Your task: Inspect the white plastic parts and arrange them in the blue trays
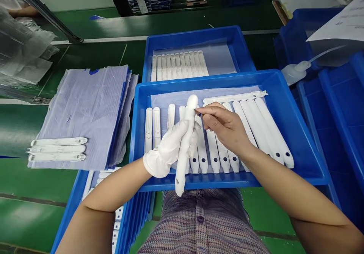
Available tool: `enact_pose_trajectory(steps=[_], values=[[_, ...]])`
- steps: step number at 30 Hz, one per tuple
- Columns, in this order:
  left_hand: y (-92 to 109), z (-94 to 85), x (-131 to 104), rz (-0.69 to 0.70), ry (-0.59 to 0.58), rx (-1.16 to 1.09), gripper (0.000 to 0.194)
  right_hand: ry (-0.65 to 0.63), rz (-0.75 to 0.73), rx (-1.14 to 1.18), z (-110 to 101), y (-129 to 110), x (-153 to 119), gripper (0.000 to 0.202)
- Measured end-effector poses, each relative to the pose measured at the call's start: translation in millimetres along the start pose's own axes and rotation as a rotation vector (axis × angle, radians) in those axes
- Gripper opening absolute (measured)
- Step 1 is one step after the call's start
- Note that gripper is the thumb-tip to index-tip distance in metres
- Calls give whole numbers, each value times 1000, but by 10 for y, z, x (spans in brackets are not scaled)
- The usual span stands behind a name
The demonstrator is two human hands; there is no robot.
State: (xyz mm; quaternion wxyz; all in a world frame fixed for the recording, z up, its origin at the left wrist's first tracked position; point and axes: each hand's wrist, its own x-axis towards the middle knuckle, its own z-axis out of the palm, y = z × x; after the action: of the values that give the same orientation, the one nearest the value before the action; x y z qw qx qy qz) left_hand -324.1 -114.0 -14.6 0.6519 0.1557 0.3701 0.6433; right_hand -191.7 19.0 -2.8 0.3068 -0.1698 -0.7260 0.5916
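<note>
My left hand point(170, 144), in a white glove, is wrapped round a long white plastic handle point(186, 147) with a rounded top and a small hole near its lower end. It is held tilted above the near blue tray point(227, 180). My bare right hand point(224, 123) is closed in a pinch at the handle's upper part. A tiny dark tip shows at its fingertips, too small to name. Beneath both hands, more white handles point(264, 127) lie side by side on a pale sheet in the tray. One handle point(234, 97) lies crosswise along their top ends.
Behind stands another blue tray point(193, 34) with a row of white parts point(179, 66). At left, three white pieces point(58, 149) rest on a stack of pale sheets point(82, 106). A squeeze bottle point(294, 73) and blue bins point(345, 106) are at right.
</note>
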Motion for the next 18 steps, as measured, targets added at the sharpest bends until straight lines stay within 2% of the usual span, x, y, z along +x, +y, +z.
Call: enact_pose_trajectory(steps=[5, 12, 18], values=[[17, 30, -29, -29, 25, 93, 44, 100, -156, -183, 40, 35, -64, 21], [6, 50, -58, -30, 27, 126, 31, 146, -183, -304, 22, 38, -115, 10], [55, 95, -93, -25, 31, 193, 28, 158, -280, -439, 23, 3, -118, 12]])
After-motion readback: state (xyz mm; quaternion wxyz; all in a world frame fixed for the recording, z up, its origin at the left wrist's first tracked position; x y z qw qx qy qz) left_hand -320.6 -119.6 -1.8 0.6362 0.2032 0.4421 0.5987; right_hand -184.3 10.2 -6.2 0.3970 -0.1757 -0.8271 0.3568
